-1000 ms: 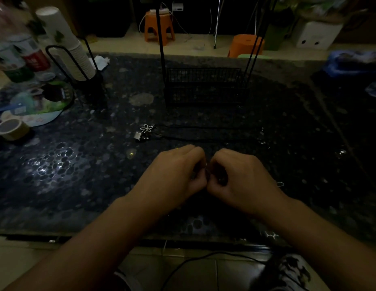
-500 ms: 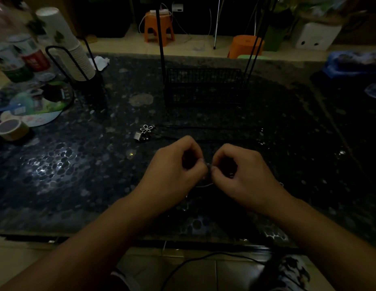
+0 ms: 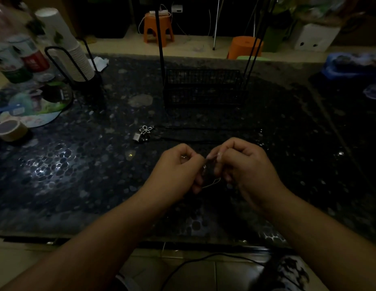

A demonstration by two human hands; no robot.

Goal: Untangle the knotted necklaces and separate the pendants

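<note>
- Over the near middle of the dark pebble-pattern table [image 3: 82, 185], left hand [image 3: 178, 171] and right hand [image 3: 246, 166] sit close together, knuckles up, fingertips nearly meeting.
- Left hand: fingers curled in, pinching something small and shiny at the fingertips (dim light, cannot tell exactly which part of the chain).
- Right hand: fingers curled, thumb and forefinger pinched toward the left hand; what they grip is mostly hidden.
- Thin pale chain [image 3: 212, 183] loops down between the two hands, just under the fingertips.
- Flower pendant [image 3: 145, 129] lies flat on the table beyond the left hand, well apart from it; a small square pendant [image 3: 137, 136] just beside it, nearer the viewer.
- Dark cords [image 3: 195, 128] run right from those pendants across the table, barely visible.
- Black wire basket [image 3: 201, 87] stands farther back, centre.
- Stack of paper cups [image 3: 65, 45] in a black wire holder, far left.
- Tape roll [image 3: 9, 130] at the left edge.
- Orange stool [image 3: 158, 28] on the floor beyond the table.
</note>
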